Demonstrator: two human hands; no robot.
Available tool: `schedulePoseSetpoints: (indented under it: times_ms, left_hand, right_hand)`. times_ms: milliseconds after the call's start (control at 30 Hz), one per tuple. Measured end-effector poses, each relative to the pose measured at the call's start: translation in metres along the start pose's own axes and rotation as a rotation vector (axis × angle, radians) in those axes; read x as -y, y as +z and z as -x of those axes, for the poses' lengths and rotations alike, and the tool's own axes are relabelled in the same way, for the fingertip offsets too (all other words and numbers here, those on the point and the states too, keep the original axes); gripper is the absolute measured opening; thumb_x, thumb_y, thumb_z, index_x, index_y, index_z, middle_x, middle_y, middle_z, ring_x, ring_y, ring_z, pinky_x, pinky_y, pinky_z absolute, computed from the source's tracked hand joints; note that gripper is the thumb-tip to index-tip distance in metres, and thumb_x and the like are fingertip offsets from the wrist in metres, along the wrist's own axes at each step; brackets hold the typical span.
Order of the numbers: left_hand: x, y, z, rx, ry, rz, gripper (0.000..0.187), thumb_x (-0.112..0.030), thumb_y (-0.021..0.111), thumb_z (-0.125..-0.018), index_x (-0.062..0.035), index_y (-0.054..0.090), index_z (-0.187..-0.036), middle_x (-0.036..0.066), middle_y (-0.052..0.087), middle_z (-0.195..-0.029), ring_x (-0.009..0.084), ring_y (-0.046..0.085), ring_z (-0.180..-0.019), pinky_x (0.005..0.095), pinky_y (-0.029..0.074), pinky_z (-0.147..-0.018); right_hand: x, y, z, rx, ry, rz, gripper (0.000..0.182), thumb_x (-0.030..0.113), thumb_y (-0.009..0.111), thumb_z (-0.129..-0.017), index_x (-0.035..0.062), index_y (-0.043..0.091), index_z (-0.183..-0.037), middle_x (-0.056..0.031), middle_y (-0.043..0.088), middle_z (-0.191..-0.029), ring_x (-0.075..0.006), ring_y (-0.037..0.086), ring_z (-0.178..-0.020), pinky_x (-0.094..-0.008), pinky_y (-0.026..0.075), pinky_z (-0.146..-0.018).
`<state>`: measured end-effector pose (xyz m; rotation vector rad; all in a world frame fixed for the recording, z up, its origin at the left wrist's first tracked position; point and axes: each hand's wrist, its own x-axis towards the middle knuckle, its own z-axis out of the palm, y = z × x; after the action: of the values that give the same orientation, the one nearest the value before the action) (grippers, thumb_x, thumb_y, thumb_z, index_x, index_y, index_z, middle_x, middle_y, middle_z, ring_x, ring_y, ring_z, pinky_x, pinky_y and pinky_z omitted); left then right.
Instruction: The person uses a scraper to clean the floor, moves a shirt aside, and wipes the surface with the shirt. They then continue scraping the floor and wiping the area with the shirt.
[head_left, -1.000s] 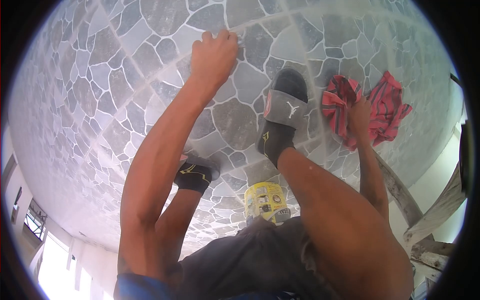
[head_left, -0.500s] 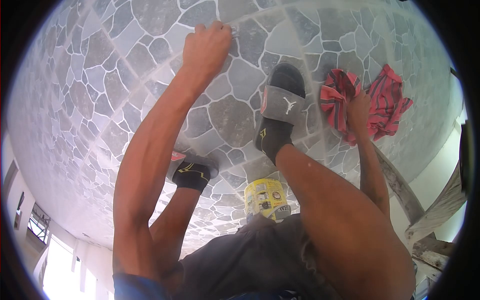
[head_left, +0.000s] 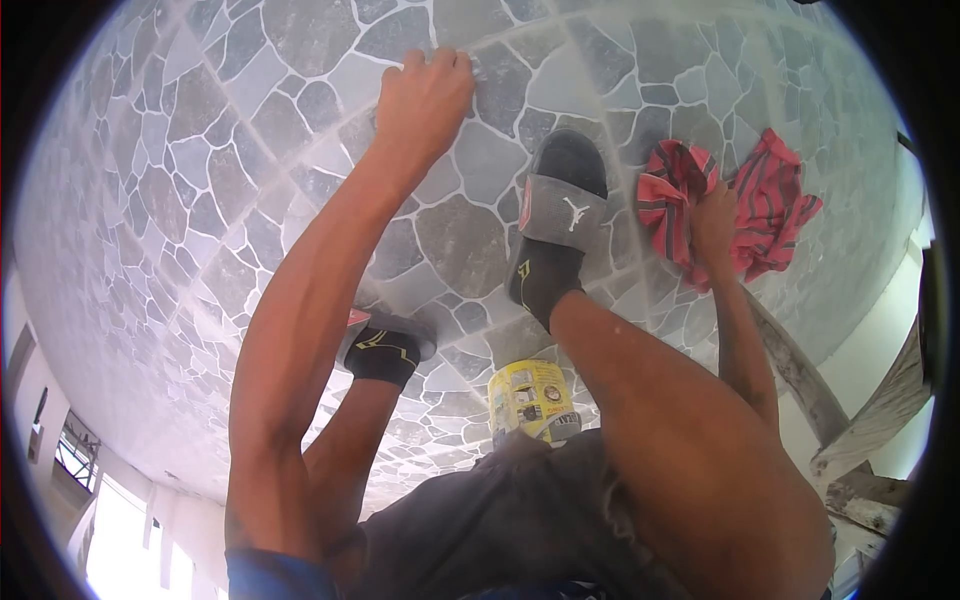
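Note:
My left hand (head_left: 424, 108) presses on the stone-patterned tile floor (head_left: 462, 238), its fingers curled by a tile joint. Whatever those fingers may hold is hidden beneath them. On the right, my right hand (head_left: 713, 222) is closed on a red cloth with dark stripes (head_left: 775, 205). The cloth lies bunched on the floor, spreading out on both sides of the hand. Between the two hands is my foot in a grey slide sandal (head_left: 566, 208) and a black sock.
A yellow labelled bucket (head_left: 527, 395) stands between my legs. My other sandalled foot (head_left: 385, 345) rests on the floor at the left. Weathered wooden pieces (head_left: 870, 425) are at the lower right. White walls and a bright opening (head_left: 125, 540) show at lower left.
My left hand has shifted slightly right and toward me along the floor. My right hand and the cloth have barely moved.

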<state>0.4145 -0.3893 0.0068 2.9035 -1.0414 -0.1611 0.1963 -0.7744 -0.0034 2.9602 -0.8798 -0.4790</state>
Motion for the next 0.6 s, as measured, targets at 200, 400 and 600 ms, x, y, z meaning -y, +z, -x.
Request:
schedulePoseSetpoints:
  times_ms: [200,400,600]
  left_hand:
    - [-0.007,-0.005,-0.009,0.019,-0.021,-0.031,0.023,-0.005,0.066,-0.083,-0.0058,0.063,-0.106,0.007,0.065,-0.099,0.0307,0.067,-0.089,0.0401,0.059,-0.064]
    - [-0.014,-0.006,0.0,0.051,-0.019,-0.054,0.025,-0.005,0.067,-0.082,-0.004,0.062,-0.107,0.007,0.065,-0.101,0.0311,0.067,-0.089,0.0403,0.058,-0.063]
    - [-0.017,-0.001,-0.006,0.006,0.012,-0.133,0.022,-0.008,0.07,-0.079,-0.0028,0.067,-0.101,0.008,0.063,-0.095,0.0293,0.064,-0.086,0.0415,0.056,-0.063]
  right_hand:
    - [-0.001,0.0,-0.011,-0.037,-0.027,-0.013,0.051,0.042,0.057,-0.098,-0.0044,0.057,-0.117,-0.0306,0.058,-0.114,-0.0512,0.057,-0.11,-0.058,0.046,-0.093]
    - [0.005,-0.008,-0.003,-0.007,0.01,-0.001,0.049,0.043,0.057,-0.098,-0.0029,0.057,-0.115,-0.0304,0.057,-0.115,-0.0505,0.056,-0.11,-0.0582,0.047,-0.092]
    - [0.002,0.003,-0.003,-0.007,0.018,0.018,0.053,0.047,0.057,-0.098,-0.0021,0.055,-0.118,-0.0293,0.056,-0.115,-0.0522,0.055,-0.11,-0.0585,0.047,-0.092]
